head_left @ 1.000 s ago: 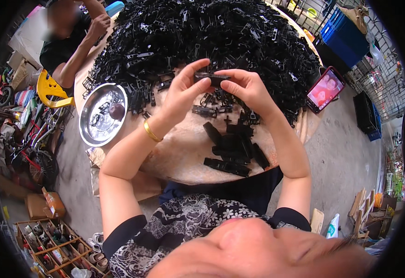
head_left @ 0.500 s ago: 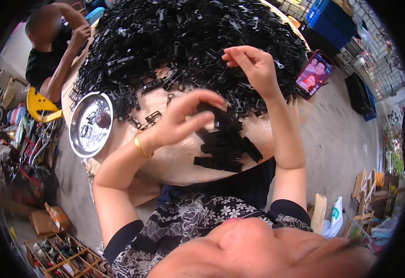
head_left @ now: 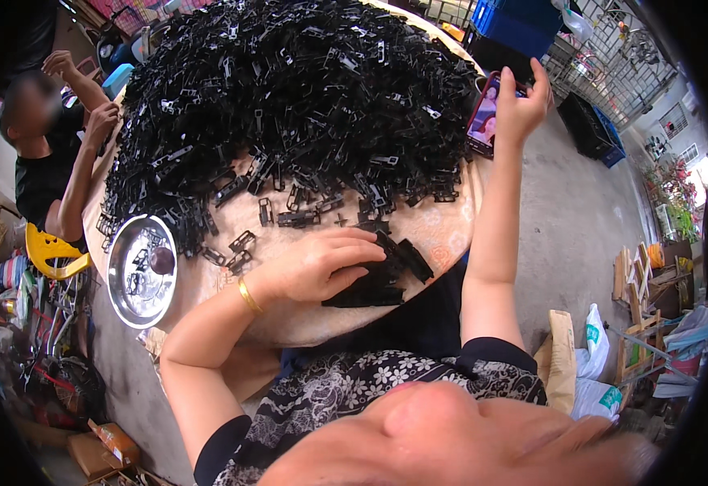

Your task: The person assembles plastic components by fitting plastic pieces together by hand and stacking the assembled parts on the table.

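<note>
A big heap of small black plastic parts (head_left: 305,97) covers most of a round table (head_left: 443,235). My left hand (head_left: 321,263), with a gold bangle at the wrist, rests palm down on a small stack of assembled black pieces (head_left: 382,279) near the table's front edge. My right hand (head_left: 520,105) reaches far right and touches a phone (head_left: 485,117) with a lit screen that stands at the table's right rim.
A shiny metal bowl (head_left: 139,271) holding a few small parts sits at the table's left edge. Another person (head_left: 54,154) sits at the far left, hands raised. Blue crates (head_left: 524,20) and wire racks stand behind; bags and wooden frames lie on the floor at right.
My left hand has come down from the heap onto the stack of assembled pieces. My right hand has left the parts and moved right to the phone.
</note>
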A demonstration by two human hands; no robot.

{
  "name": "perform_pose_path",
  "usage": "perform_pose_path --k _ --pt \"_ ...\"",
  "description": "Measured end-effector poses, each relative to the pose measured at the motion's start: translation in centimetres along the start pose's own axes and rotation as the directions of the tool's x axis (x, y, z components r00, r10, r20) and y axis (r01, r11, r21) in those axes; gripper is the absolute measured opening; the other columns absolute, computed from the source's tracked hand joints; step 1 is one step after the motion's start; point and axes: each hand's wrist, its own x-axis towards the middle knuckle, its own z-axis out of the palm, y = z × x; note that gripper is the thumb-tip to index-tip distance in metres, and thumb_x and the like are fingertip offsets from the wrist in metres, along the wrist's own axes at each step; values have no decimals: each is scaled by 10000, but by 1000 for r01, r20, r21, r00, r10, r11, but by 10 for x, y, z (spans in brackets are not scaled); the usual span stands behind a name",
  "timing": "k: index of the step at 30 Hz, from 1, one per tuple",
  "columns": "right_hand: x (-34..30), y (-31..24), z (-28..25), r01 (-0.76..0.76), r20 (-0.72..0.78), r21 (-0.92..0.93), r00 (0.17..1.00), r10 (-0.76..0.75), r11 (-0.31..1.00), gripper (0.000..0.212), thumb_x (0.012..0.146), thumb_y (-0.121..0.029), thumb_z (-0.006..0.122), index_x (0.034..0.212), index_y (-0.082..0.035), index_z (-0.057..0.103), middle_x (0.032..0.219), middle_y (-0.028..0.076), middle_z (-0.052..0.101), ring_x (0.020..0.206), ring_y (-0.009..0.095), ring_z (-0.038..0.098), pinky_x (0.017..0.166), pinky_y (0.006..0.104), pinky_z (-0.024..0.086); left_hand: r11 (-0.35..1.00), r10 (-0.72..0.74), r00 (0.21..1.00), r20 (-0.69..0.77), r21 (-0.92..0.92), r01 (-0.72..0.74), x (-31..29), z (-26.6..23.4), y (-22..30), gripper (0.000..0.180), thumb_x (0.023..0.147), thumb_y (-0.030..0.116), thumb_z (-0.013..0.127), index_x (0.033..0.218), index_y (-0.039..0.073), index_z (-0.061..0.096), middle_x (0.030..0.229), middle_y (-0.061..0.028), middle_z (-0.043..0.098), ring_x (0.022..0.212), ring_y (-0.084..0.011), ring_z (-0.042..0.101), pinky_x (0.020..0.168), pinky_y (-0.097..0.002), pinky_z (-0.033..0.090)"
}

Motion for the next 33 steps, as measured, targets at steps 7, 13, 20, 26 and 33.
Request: perform_pose_path --k 7,13,20,26,33 --pt "-23 56 -14 26 192 -214 981 16 976 714 672 -299 769 1263 -60 447 1267 207 464 1231 332 387 1048 453 245 1000 12 1000 19 -2 -12 -4 2 -6 327 746 9 656 1069 25 610 1057 -138 625 1034 -300 581 871 -376 489" --pt "-32 60 -21 23 290 -273 955 60 962 813 690 -358 757 1346 -105 349 1352 226 357 1296 356 282 1051 488 233 1000 -10 999 33 -17 11 -4 1 -5 341 743 36 669 1079 26 608 1052 -143 625 1007 -302 585 868 -376 488" --pt "-34 62 -22 -4 285 -288 954 90 958 824 689 -335 765 1357 -122 334 1361 214 353 1298 363 278 1042 503 242 1000 3 1000 13 -4 -3 -4 2 -5 297 776 99 648 1060 26 608 1040 -146 623 968 -307 591 842 -372 483" --pt "-33 65 -22 -14 300 -339 946 122 941 824 685 -330 770 1355 -111 344 1336 205 390 1279 349 322 1040 482 254 1000 4 1000 20 0 -4 -5 2 -6 289 781 115 646 1053 24 609 1033 -148 625 969 -309 589 848 -379 477" --pt "-27 67 -25 -51 147 -103 987 66 993 692 717 -274 749 1265 0 427 1276 170 475 1210 326 412 1027 425 298 1000 4 1000 20 -8 -4 -5 2 -8 286 784 123 646 1049 23 610 1035 -148 625 957 -310 590 836 -378 476"
